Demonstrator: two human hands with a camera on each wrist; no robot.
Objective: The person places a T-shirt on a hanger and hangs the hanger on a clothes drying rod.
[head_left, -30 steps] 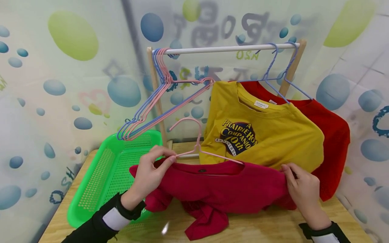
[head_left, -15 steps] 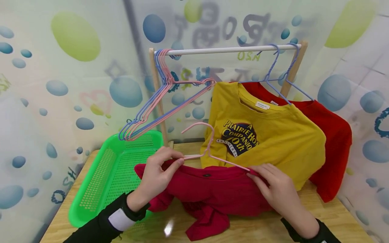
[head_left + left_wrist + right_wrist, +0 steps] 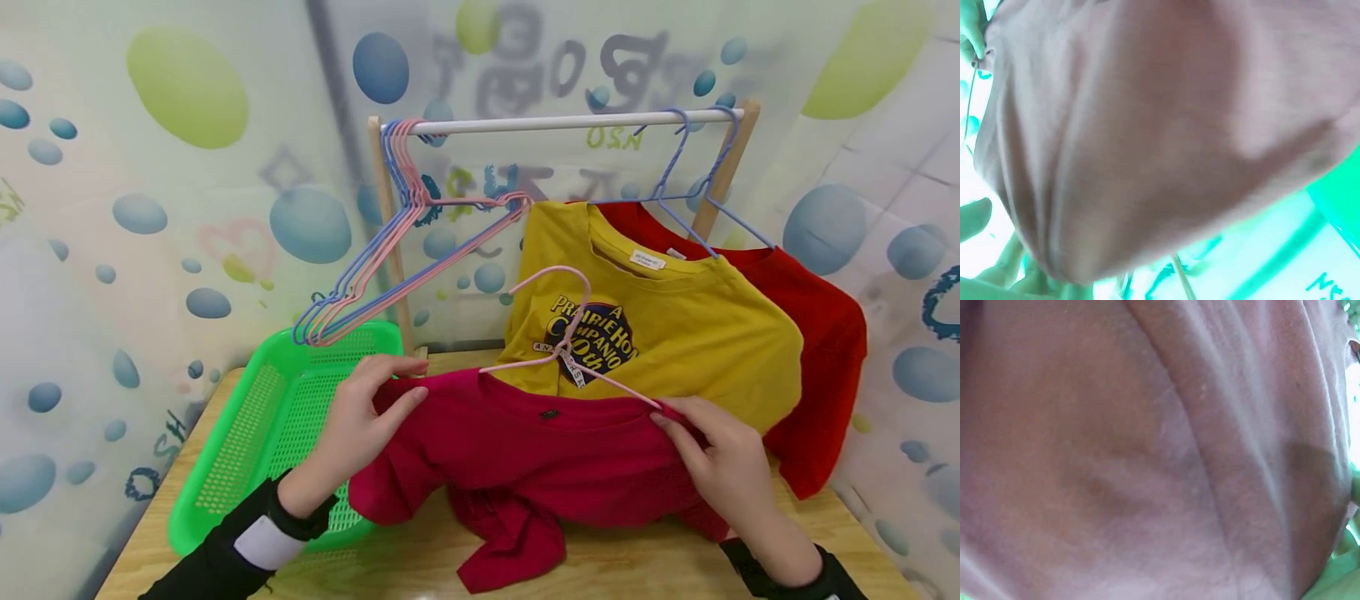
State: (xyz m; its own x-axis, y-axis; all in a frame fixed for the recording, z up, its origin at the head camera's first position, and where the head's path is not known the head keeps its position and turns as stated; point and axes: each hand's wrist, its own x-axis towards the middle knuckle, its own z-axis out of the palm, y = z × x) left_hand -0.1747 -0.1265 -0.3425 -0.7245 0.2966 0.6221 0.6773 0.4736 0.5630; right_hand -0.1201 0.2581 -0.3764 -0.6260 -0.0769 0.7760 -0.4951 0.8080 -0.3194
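Observation:
A crimson shirt [image 3: 540, 467] hangs collar-up in front of me, its lower part bunched on the table. The pink hanger [image 3: 588, 293] pokes hook-up from the neckline, both arms running under the shoulders. My right hand [image 3: 723, 458] pinches the shirt at the right side of the collar, where the hanger arm goes in. At the left shoulder is my left hand [image 3: 356, 429], fingers behind the cloth and thumb held apart; the left wrist view shows this thumb [image 3: 975, 219] off the fabric. Shirt cloth [image 3: 1116, 456] fills most of the right wrist view.
A rack with a white rail [image 3: 555, 124] stands behind, with several blue and pink hangers [image 3: 408, 200] at its left end. A yellow shirt [image 3: 675, 333] and a red shirt [image 3: 825, 333] hang at its right. A green basket [image 3: 187, 500] sits left on the wooden table [image 3: 637, 575].
My right hand has gone from the sleeve to the collar and grips there. The hanger has shifted right and up, its left arm now under the shoulder. My left hand has released its pinch.

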